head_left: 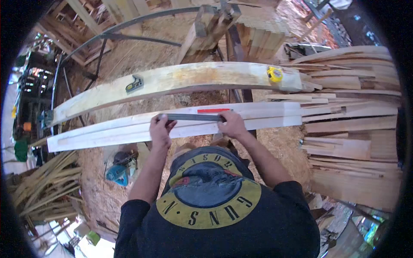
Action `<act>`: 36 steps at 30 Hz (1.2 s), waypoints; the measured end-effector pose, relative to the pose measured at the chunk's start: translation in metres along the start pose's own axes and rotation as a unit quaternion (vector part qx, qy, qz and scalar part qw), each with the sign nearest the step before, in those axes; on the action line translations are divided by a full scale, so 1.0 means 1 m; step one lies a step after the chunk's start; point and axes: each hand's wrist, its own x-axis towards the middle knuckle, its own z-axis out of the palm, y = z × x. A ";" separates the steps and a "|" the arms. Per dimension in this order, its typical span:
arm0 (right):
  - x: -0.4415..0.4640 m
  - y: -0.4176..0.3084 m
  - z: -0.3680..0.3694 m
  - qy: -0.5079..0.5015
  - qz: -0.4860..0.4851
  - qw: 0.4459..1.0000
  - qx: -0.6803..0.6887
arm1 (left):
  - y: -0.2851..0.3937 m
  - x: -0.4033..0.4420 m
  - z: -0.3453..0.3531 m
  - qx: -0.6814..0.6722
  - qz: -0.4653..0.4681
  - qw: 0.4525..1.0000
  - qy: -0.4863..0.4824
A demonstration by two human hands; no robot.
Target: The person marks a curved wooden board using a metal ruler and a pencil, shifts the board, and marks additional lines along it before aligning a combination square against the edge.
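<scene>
My left hand (160, 129) is closed on the left end of a dark grey, straight flat bar (189, 117). My right hand (232, 124) grips the bar's other end. The bar lies level over a pale, planed board (103, 132); whether it touches the wood, I cannot tell. Just beyond the bar, on the board near my right fingers, is a slim red stick (213, 111), perhaps a pencil.
A thick beam (180, 77) runs behind the board, carrying a yellow tape measure (274, 74) and a small dark tool (135, 83). Stacked planks (352, 124) fill the right. A teal power tool (117, 174) sits on the sawdust floor. Wood strips (47, 185) pile up at left.
</scene>
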 end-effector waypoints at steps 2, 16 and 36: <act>0.007 0.030 -0.015 -0.003 -0.015 1.000 0.002 | -0.015 0.001 0.007 0.133 0.010 0.989 -0.056; 0.068 0.072 -0.018 -0.037 -0.022 0.999 -0.029 | -0.010 0.104 0.065 0.719 0.111 0.593 -0.345; -0.005 0.101 -0.084 -0.032 0.077 0.995 -0.055 | -0.010 0.066 0.019 0.604 0.233 0.669 -0.366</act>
